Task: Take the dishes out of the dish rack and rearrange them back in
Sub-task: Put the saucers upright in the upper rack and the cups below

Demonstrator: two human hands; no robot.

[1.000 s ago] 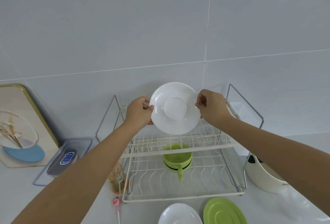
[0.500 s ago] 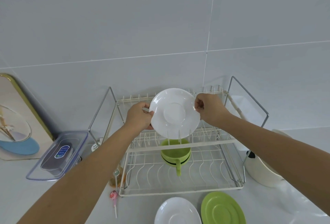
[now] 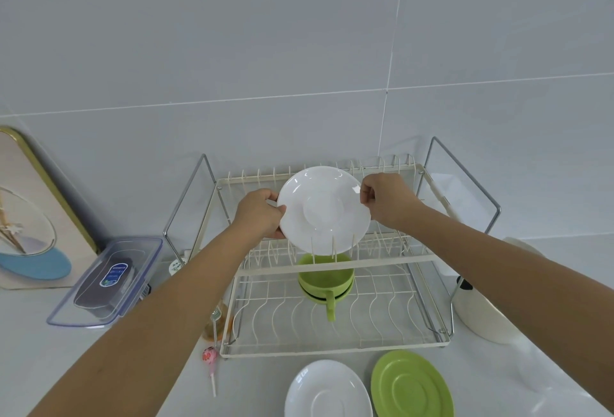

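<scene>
I hold a white saucer (image 3: 324,208) upright, its lower edge down between the prongs of the upper tier of the two-tier wire dish rack (image 3: 335,265). My left hand (image 3: 259,213) grips the saucer's left rim. The right rim is pinched by my right hand (image 3: 387,202). On the lower tier, under the saucer, sits a green cup (image 3: 325,282) with its handle pointing toward me. A second white saucer (image 3: 327,390) and a green saucer (image 3: 412,385) lie flat on the counter in front of the rack.
A clear lidded plastic box (image 3: 109,282) stands left of the rack, a framed picture (image 3: 31,213) leans on the wall further left. A small bottle (image 3: 217,322) and a lollipop (image 3: 210,358) are at the rack's front left corner. A white container (image 3: 481,313) sits at right.
The saucer has come down with both hands, and its lower edge now sits among the upper tier's prongs. My view has tilted down slightly.
</scene>
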